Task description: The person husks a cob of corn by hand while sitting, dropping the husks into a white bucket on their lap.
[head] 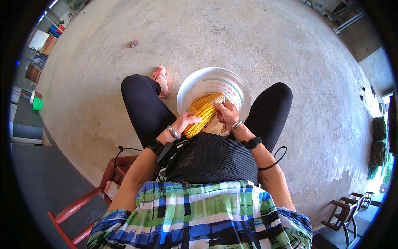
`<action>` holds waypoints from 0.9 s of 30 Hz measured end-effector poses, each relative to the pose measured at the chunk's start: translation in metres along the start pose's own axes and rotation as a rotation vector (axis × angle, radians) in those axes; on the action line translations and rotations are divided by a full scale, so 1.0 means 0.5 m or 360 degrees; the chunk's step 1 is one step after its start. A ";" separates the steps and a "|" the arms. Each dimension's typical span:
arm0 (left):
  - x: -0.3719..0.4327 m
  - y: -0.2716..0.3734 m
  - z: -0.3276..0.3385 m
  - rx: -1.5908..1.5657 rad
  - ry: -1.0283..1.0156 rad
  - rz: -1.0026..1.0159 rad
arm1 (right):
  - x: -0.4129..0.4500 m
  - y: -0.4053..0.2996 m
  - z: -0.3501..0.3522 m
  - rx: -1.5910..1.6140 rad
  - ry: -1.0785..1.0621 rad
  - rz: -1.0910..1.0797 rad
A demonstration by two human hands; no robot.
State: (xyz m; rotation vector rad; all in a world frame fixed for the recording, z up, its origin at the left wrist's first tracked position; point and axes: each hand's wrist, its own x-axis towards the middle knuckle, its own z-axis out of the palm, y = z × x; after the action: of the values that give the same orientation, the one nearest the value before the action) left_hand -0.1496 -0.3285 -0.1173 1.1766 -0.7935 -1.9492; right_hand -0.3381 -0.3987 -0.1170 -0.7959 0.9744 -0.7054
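My left hand [182,122] is wrapped around an ear of yellow corn [198,124], thumb lying along the kernels. At the ear's far tip is my right hand [229,114], its thumb against the corn. A thin metal tool [224,100] sticks up from the right fingers; most of it is hidden in the fist. Both hands are over a white basin [214,73] printed in red and green, which stands between my knees. Inside the basin lie more yellow ears [203,101] and a pale piece [215,126], perhaps husk or a bare cob.
A black mesh bag [214,158] sits at my waist, close behind the basin. To my left is a reddish wooden chair [76,211]. Small brown stools [340,211] stand at the lower right. A small dark object [134,43] lies on the concrete floor [248,37].
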 end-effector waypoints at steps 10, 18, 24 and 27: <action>0.000 0.005 0.012 0.0162 0.0059 0.0185 | 0.001 -0.001 -0.008 0.0241 -0.0141 0.0096; 0.000 0.001 0.005 -0.0208 0.0051 0.0011 | 0.002 0.001 -0.011 0.0199 -0.0189 0.0115; -0.006 0.010 0.008 -0.0144 0.0025 -0.0026 | -0.004 -0.002 0.001 0.0097 -0.0062 0.0007; -0.002 0.006 0.005 -0.0092 0.0029 -0.0041 | -0.001 0.001 0.000 0.0043 -0.0007 0.0003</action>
State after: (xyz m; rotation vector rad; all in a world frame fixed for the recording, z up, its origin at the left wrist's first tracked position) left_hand -0.1508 -0.3288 -0.1133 1.1736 -0.7113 -1.9666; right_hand -0.3380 -0.3981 -0.1170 -0.7725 0.9597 -0.7140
